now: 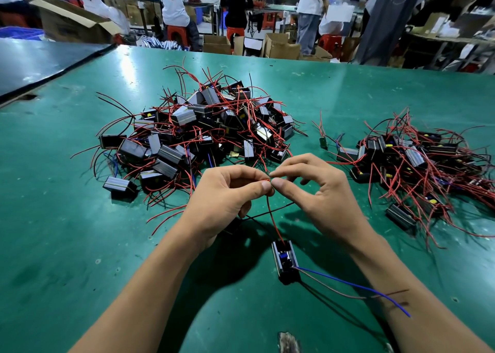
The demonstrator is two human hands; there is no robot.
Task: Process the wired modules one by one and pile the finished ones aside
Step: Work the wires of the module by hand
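Green worktop (80, 232), scuffed, streaked with glare from overhead light; darker table (40, 66) butts against it at left; beyond, open cardboard boxes (281, 47) on the floor; red stools (176, 33); people in white tops (174, 1) at long benches; blue crate (18, 32) far left.

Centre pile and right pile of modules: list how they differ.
The centre pile is taller and heaped, mid-table; the right pile is lower, spread flatter, off to the right. Both hold black modules tangled in red wires on the green table.
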